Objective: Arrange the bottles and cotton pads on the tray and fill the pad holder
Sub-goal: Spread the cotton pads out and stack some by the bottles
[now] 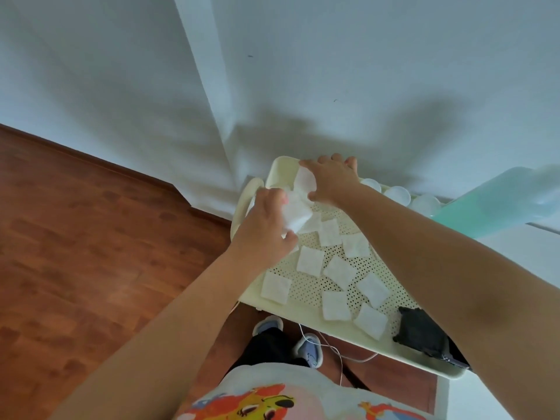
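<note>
Wood floor at far left, nothing task-related there. Left hand hovers over the far-left corner of the cream perforated tray, fingers pinched on a small stack of white cotton pads. Just right of it, right hand reaches to the tray's far edge, fingers curled down over something white there; likely the pad holder, but it is mostly hidden, so cannot tell whether they grip it or just steady it. About 8 loose pads lie scattered flat across the tray floor, some touching, most apart. A dark pouch-like item sits at the tray's near-right corner. Further right, 3 white round caps line the far rim, presumably bottle tops. A pale green bottle looms blurred at right edge.

Judged step: loading the held stack into the holder. To do it well, square the pads' edges before insertion, keep the right hand bracing the holder so it doesn't tip, feed the stack in flat, not crumpled. Then gather the scattered pads into matched stacks. Most pads remain loose, so task looks early-to-mid.
</note>
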### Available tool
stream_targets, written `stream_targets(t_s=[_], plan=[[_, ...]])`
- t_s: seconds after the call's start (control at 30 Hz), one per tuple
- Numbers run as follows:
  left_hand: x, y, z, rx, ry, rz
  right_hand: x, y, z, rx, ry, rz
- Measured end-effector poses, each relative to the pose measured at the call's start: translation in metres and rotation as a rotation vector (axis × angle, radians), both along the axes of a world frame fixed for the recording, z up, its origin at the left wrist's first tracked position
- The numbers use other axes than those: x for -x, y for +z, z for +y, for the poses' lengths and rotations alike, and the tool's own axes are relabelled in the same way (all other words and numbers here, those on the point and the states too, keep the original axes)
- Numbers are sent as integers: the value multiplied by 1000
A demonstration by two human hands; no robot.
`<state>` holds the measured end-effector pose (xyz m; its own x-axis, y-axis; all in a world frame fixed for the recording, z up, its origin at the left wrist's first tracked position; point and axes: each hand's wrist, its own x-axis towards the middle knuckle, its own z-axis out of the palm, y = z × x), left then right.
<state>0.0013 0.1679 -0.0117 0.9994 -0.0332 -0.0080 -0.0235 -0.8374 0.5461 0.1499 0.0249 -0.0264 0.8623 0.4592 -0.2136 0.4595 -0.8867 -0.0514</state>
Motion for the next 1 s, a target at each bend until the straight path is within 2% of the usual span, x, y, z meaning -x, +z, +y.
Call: stream_targets(t_s=[0.13, 0.27, 0.37, 0.7, 0.9, 1.0], plan=[[-62, 14, 20, 45, -58, 4, -1, 0, -7, -9, 12, -5], [-115, 17, 34, -19, -57, 109, -1, -6, -13, -41, -23, -50], [-136, 14, 40, -75, -32, 98, -2, -10, -14, -69, -55, -39], [-146, 10, 55, -189, -99, 80, -6, 0, -13, -267, -206, 44], [-140, 5, 53, -191, -149, 84, -2, 15, -18, -533, -346, 40], [-139, 1, 49, -254, -181, 112, 3, 15, -19, -509, -315, 51]])
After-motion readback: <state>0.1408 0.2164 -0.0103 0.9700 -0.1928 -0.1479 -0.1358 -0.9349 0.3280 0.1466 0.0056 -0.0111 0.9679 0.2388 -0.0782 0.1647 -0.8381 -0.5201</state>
